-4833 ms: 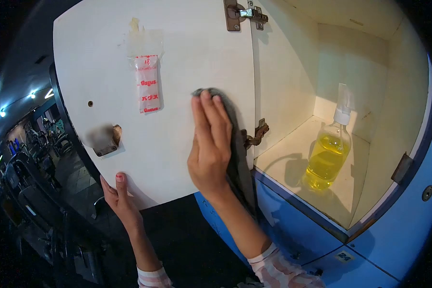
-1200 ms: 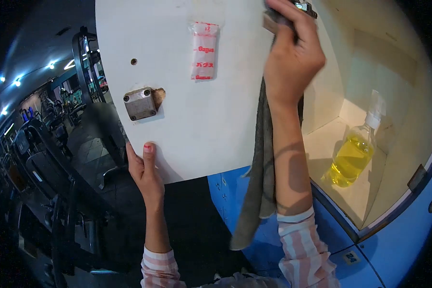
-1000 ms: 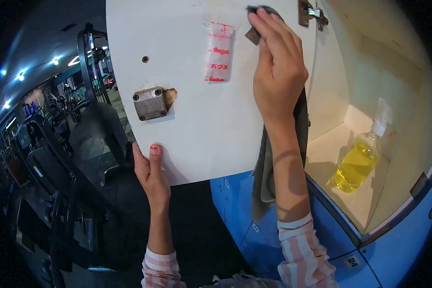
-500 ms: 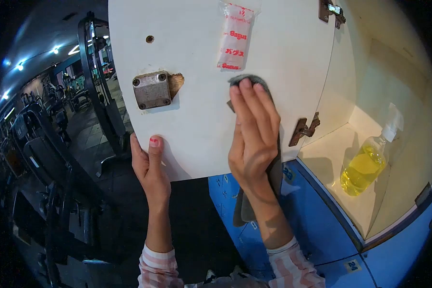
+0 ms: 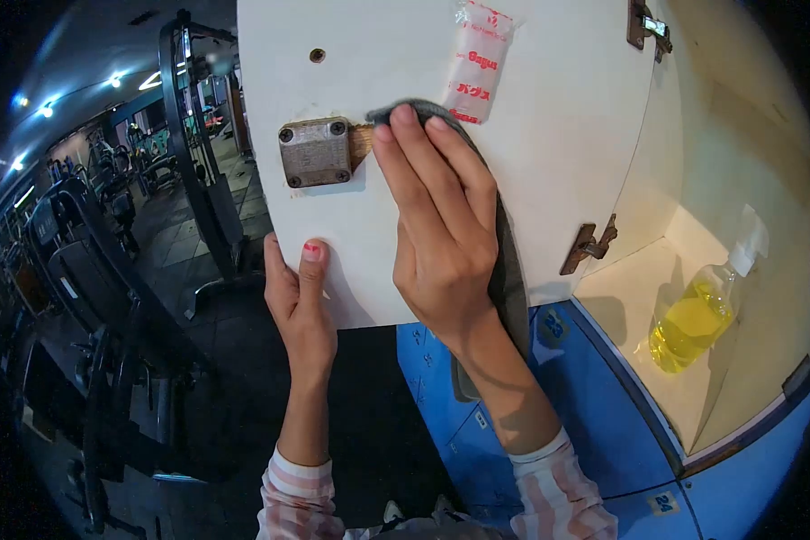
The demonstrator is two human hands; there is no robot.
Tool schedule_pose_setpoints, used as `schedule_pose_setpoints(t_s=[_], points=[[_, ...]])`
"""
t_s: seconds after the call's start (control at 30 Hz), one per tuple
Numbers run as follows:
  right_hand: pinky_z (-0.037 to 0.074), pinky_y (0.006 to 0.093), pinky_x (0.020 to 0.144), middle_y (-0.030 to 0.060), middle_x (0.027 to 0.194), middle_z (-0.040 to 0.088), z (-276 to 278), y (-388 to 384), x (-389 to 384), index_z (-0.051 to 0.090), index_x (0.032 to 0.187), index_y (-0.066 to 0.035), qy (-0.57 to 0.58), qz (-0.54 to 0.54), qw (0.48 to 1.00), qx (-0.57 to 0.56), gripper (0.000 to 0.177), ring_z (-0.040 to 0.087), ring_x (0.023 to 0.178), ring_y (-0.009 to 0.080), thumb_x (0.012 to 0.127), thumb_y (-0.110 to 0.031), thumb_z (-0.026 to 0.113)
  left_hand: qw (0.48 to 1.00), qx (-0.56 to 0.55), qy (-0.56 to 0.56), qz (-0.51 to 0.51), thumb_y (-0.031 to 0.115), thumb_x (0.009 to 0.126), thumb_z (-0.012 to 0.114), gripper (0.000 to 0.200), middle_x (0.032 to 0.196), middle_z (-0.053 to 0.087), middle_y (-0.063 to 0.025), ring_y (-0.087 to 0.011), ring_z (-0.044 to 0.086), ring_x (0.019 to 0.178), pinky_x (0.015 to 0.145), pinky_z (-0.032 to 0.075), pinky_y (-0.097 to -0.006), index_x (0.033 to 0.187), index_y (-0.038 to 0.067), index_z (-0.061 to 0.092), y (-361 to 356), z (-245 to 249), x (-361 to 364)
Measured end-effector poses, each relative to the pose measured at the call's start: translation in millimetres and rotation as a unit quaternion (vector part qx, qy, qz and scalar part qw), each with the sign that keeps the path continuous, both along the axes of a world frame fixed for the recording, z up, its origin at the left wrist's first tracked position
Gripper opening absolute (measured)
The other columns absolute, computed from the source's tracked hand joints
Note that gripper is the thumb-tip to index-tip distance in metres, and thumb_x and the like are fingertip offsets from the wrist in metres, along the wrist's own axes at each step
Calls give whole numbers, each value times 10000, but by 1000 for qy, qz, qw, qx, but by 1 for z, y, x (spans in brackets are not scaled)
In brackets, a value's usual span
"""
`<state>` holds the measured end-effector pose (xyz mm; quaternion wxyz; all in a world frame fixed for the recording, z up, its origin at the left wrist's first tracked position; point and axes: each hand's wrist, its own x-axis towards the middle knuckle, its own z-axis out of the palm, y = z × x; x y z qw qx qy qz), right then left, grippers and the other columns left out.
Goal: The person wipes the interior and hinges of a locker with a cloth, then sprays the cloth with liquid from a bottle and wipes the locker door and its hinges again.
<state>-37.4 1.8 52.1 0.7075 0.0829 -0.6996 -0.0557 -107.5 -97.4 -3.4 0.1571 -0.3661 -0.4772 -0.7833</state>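
— What takes up most of the frame?

— A white locker door (image 5: 567, 153) is seen swung open across the upper middle, its inner face turned to the camera. To the right, a cream locker compartment (image 5: 747, 153) is laid open. Blue locker fronts (image 5: 486, 414) are seen below it at lower middle. Gym machines (image 5: 81, 270) are dimly made out at the left of the frame.

— How are the hands posed?

— The right hand (image 5: 441, 234) is laid flat against the door at centre, its forearm rising from the lower right in a striped sleeve. Its fingers (image 5: 405, 171) are stretched straight and held close together, pointing up and slightly left. Nothing is gripped, but a grey cloth (image 5: 510, 270) is pressed to the door under the palm, with its loose end hanging past the wrist. The left hand (image 5: 301, 306) is raised from the bottom middle and closed on the door's lower edge. Its thumb is laid on the inner face, and the other fingers are hidden behind the panel.

— And the smaller things?

— A spray bottle (image 5: 704, 315) of yellow liquid is stood on the compartment floor at right. A metal lock plate (image 5: 315, 151) is fixed to the door just beside the cloth's upper left edge. A red-printed sachet (image 5: 479, 61) is taped just above the cloth. A brown hinge (image 5: 589, 247) is seen at the door's right edge.
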Motion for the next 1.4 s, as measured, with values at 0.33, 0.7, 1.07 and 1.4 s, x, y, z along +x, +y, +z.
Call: schedule_pose_setpoints(t_s=[0.33, 0.7, 1.07, 1.4], points=[[374, 320, 897, 143, 1049, 588, -10, -3, -10, 555, 931, 9, 18, 32, 999, 0, 209, 457, 1067, 269, 747, 82, 486, 1000, -4, -7, 4, 289, 889, 464, 312, 832, 526, -50, -63, 442, 742, 674, 372, -196, 973, -12, 466, -2, 1, -2], [371, 332, 897, 162, 1078, 568, -41, -18, -8, 526, 866, 1, -50, 48, 997, -20, 159, 445, 1065, 284, 737, 87, 493, 998, -14, -52, -43, 508, 895, 259, 612, 1088, 488, -108, -171, 443, 995, 890, 312, -281, 1185, -12, 399, -6, -6, -9], [365, 330, 909, 145, 1085, 571, -34, -35, -19, 538, 872, -10, -80, 79, 994, -5, 143, 441, 1092, 274, 736, 32, 518, 989, 29, -39, -141, 662, 816, 131, 814, 1159, 457, -120, -187, 424, 1064, 921, 284, -276, 1206, -20, 345, -7, -9, -12], [414, 299, 887, 99, 1059, 590, -48, -37, -20, 571, 848, -5, -71, 123, 990, 1, 111, 482, 1063, 228, 749, -54, 569, 979, 86, -105, -155, 691, 791, 120, 880, 1156, 487, -128, -183, 447, 1068, 929, 289, -265, 1227, -38, 346, -7, -10, -8]])
